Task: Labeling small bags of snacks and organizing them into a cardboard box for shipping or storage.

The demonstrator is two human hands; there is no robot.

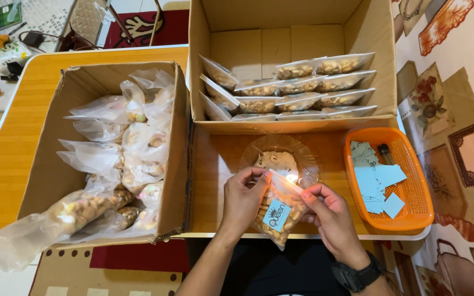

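Snack bag — both hands' fingers

Two cardboard boxes, one orange basket, one glass dish, two hands.

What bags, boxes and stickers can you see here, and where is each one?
Small clear plastic bag of nuts with a light blue square label: held between left hand and right hand.
Left brown cardboard box: loose clear bags inside.
Back brown cardboard box: flat sealed nut packs in rows.
Orange plastic basket, right: light blue paper labels.
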